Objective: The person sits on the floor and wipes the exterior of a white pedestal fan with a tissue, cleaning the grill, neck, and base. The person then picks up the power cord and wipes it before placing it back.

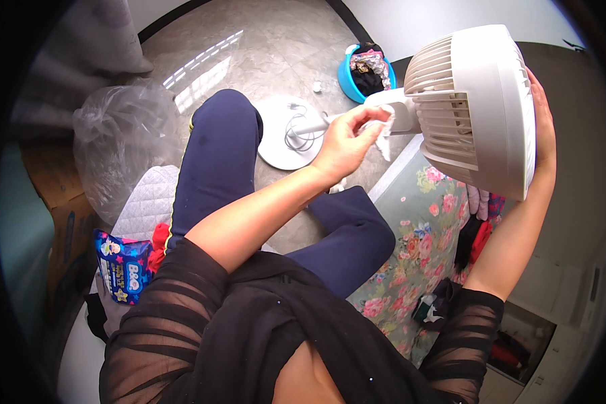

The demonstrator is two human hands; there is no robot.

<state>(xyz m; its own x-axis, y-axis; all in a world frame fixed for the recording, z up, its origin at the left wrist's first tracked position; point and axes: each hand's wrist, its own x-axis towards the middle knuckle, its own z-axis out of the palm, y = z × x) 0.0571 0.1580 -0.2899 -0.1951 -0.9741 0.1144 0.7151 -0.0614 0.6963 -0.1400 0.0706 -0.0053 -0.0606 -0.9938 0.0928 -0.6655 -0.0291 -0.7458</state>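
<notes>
A white pedestal fan is before me, its fan head (pixel 495 111) raised at the upper right and its round base (pixel 278 151) on the floor with a grey cord lying on it. My left hand (pixel 346 141) pinches a crumpled white wipe or tissue (pixel 385 136) beside the neck of the fan (pixel 401 113). Against the far right side of the fan head, my right hand (pixel 544 118) holds it; part of the palm and fingers is hidden behind the casing. The vertical slats of the rear grille face left.
A blue tub (pixel 351 83) of clothes stands on the floor behind the fan. Floral bedding (pixel 414 247) lies to the right. On the left are a clear plastic bag (pixel 123 136), cardboard (pixel 63 202) and a blue printed soft pack (pixel 126 265). My bent legs flank the fan base.
</notes>
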